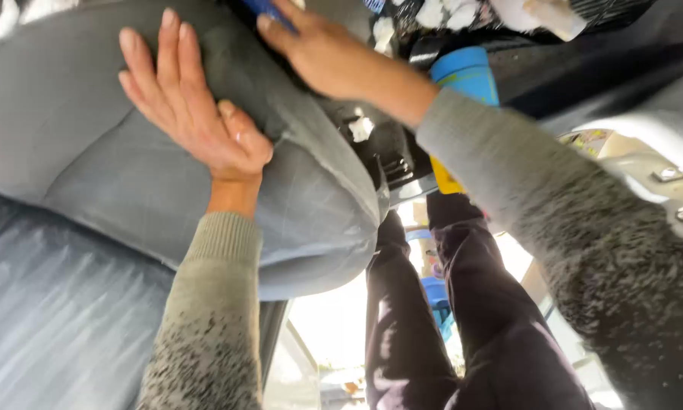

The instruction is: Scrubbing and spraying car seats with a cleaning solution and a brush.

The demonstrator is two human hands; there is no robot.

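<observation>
Left hand [193, 114]: fingers open, palm flat on the grey seat cushion [91, 152]; keep it braced
Right hand [322, 53]: fingers gripping a blue tool [269, 9] at the cushion's top; stroke evenly

Grey car seat with a hand on it

The grey fabric car seat [91, 144] carries the left hand [190, 106], flat on its cushion; the right hand [319, 49] touches the seat's far edge.
</observation>
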